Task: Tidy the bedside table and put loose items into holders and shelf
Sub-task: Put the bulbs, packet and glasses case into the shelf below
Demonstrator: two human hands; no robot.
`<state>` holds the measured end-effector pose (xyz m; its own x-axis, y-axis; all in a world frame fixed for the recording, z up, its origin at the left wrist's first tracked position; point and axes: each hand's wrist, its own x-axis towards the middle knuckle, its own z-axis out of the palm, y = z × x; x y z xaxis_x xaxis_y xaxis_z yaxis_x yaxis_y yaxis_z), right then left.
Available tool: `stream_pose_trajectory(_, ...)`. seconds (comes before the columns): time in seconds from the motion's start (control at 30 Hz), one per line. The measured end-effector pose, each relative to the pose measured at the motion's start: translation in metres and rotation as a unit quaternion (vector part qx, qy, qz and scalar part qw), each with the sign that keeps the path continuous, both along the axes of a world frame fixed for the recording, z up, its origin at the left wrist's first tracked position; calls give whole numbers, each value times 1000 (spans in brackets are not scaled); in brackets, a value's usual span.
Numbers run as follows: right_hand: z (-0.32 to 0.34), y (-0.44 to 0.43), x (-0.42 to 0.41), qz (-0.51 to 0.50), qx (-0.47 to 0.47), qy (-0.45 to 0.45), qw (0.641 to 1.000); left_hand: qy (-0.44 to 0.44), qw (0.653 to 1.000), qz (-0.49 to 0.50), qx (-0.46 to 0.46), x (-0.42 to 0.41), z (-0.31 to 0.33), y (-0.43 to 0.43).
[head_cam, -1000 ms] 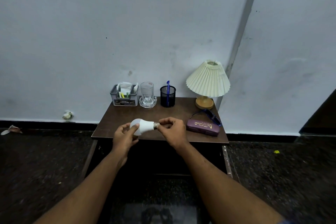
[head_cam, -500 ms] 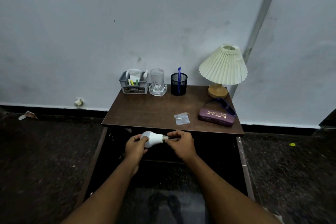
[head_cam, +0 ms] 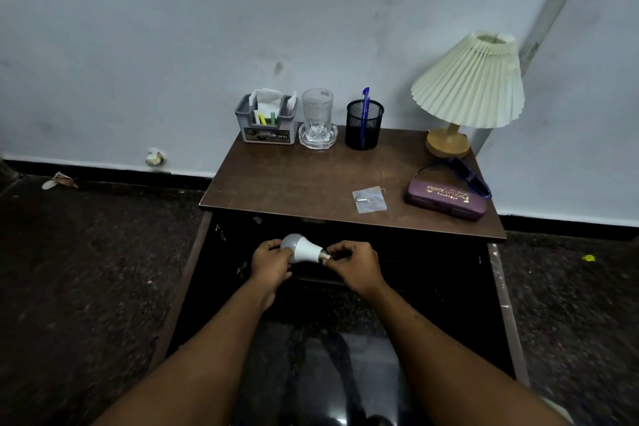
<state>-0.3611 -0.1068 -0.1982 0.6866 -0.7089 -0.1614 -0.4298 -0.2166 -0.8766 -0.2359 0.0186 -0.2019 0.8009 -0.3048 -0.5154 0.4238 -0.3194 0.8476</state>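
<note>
A white light bulb is held sideways between both hands, below the front edge of the brown bedside table and in front of its dark open shelf space. My left hand cups the round glass end. My right hand pinches the metal screw base. On the tabletop lie a clear adhesive hook and a purple spectacle case with blue glasses behind it.
Along the wall stand a grey organiser with papers and markers, a glass on a clear dish, a black mesh pen holder with a blue pen, and a pleated lamp. Scraps lie on the dark floor at left.
Both hands have carried the bulb down from over the tabletop to below its front edge. The adhesive hook, hidden behind the hands before, now shows on the table.
</note>
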Motion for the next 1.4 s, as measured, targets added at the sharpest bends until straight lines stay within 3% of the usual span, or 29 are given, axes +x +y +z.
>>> stream_pose_trajectory(0.23, -32, -7, 31, -33, 12, 41, 999, -11, 998, 50, -31, 25, -24, -19)
stream_pose_trajectory(0.5, -63, -8, 79, -138, 28, 74, 987, 44, 995, 53, -67, 40, -45, -40)
stream_pose_trajectory(0.63, -73, -16, 99, -59, 108, 180, 976, 86, 991, 63, -81, 47, -52, -50)
stream_pose_trajectory(0.77, -75, -15, 120, -83, 104, 185, 974, 96, 989, 79, -74, 55, -60, -51)
stream_pose_trajectory(0.87, -80, -13, 130, -11, 144, 217, 965, 105, 988, 86, -69, 59, -64, -50)
stream_pose_trajectory(1.0, -87, -13, 126, 24, 265, 173, 948, 108, 987, 92, -71, 60, -62, -52)
stream_pose_trajectory(1.27, -85, -14, 118, 43, 294, 139, 945, 80, 987, 117, -70, 56, -62, -55)
stream_pose_trajectory(1.4, -72, -13, 128, 44, 249, 151, 956, 76, 986, 134, -67, 56, -59, -57)
